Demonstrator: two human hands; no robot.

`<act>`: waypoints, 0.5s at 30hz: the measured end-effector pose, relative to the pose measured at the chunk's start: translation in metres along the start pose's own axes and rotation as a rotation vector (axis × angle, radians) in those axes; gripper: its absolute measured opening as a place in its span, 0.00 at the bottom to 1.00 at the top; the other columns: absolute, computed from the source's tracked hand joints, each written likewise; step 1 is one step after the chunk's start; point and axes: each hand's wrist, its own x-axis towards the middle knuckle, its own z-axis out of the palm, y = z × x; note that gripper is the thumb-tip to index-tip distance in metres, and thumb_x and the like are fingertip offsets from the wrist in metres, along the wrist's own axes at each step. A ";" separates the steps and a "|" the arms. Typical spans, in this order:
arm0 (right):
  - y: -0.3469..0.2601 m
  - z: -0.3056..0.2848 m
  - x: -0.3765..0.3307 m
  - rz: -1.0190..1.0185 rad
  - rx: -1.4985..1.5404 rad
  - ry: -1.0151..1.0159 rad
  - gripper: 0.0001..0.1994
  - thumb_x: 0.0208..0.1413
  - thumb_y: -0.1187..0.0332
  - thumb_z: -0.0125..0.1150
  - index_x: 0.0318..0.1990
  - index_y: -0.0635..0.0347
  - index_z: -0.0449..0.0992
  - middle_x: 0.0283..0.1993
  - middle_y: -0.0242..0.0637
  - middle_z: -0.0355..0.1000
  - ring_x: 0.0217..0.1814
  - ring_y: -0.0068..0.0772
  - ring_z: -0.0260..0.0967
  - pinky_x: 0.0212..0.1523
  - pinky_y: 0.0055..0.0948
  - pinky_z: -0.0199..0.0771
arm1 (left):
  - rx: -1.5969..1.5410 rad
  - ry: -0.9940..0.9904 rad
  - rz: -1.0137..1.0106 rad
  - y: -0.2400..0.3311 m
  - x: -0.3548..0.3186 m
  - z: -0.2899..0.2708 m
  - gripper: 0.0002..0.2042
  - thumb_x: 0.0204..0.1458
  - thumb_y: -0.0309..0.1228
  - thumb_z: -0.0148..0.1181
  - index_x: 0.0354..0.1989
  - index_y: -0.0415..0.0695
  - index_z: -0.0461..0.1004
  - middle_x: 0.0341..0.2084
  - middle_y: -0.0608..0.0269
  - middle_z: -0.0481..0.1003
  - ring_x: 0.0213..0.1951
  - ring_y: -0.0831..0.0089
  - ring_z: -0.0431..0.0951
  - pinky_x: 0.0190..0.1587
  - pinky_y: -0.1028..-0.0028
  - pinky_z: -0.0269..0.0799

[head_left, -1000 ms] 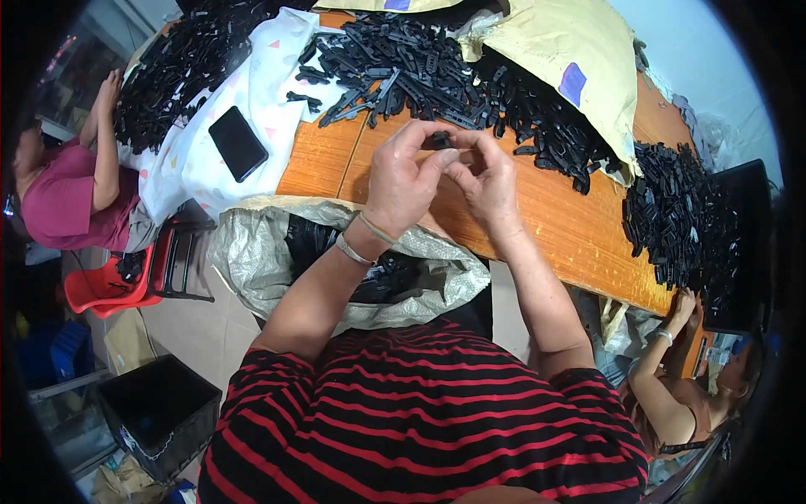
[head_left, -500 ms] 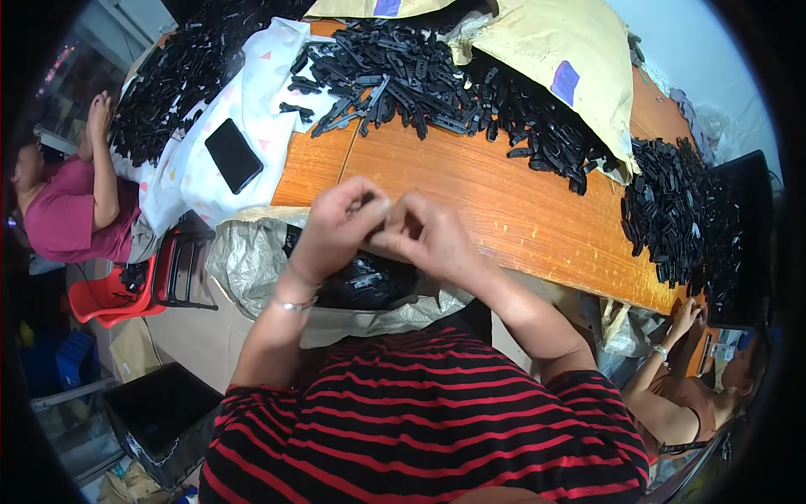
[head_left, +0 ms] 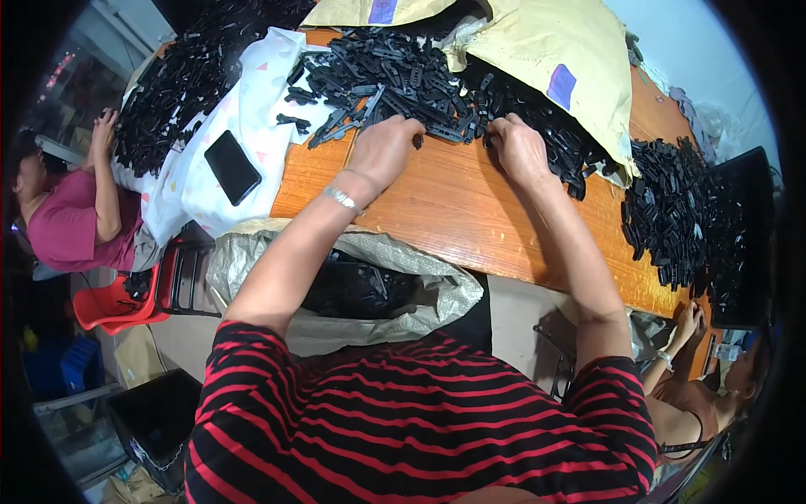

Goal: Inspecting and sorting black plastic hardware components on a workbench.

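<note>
A heap of small, long black plastic pieces (head_left: 395, 71) lies across the far side of the wooden table (head_left: 403, 197). My left hand (head_left: 386, 153) is at the near edge of this heap, its fingers closed on a black plastic piece (head_left: 417, 142) that shows below the fingertips. To the right, my right hand (head_left: 520, 151) reaches to the heap too. Its thumb and fingers are pinched at a black plastic piece, mostly hidden by them. Below my forearms, an open woven sack (head_left: 445, 307) holds more black pieces.
A dark phone (head_left: 232, 168) lies on white patterned cloth (head_left: 201, 189) at the left. Yellowish sacks (head_left: 546, 42) cover part of the heap. More black pieces (head_left: 667, 210) lie at the right by a black tray (head_left: 747, 244). Co-workers sit on both sides.
My hands were together above the woven sack. They have parted and reached forward to the heap, and the sack's opening now shows more.
</note>
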 end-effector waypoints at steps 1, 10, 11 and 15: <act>0.001 0.002 0.002 0.023 -0.042 -0.073 0.05 0.50 0.75 0.59 0.36 0.60 0.76 0.36 0.45 0.71 0.38 0.53 0.72 0.38 0.43 0.72 | 0.077 -0.022 -0.004 0.000 0.007 0.004 0.08 0.50 0.23 0.56 0.38 0.42 0.76 0.33 0.53 0.76 0.38 0.52 0.76 0.40 0.61 0.72; -0.008 -0.011 -0.008 -0.118 0.025 -0.276 0.09 0.46 0.78 0.60 0.37 0.62 0.74 0.37 0.46 0.72 0.38 0.52 0.72 0.39 0.42 0.73 | 0.168 -0.139 0.183 -0.008 0.007 0.004 0.06 0.48 0.21 0.53 0.33 0.41 0.75 0.32 0.54 0.73 0.38 0.54 0.76 0.41 0.62 0.72; -0.011 -0.014 -0.010 -0.110 0.059 -0.314 0.09 0.45 0.79 0.61 0.36 0.62 0.74 0.37 0.45 0.72 0.38 0.51 0.72 0.38 0.41 0.73 | 0.167 -0.139 0.183 -0.008 0.005 0.002 0.06 0.48 0.21 0.53 0.33 0.41 0.75 0.32 0.54 0.73 0.38 0.54 0.76 0.41 0.62 0.72; 0.001 -0.013 -0.012 -0.035 0.187 -0.400 0.10 0.43 0.81 0.62 0.35 0.62 0.74 0.35 0.43 0.71 0.36 0.48 0.73 0.36 0.39 0.73 | 0.191 -0.105 0.206 -0.001 0.001 -0.002 0.05 0.45 0.22 0.59 0.32 0.41 0.74 0.30 0.56 0.72 0.39 0.56 0.74 0.40 0.63 0.71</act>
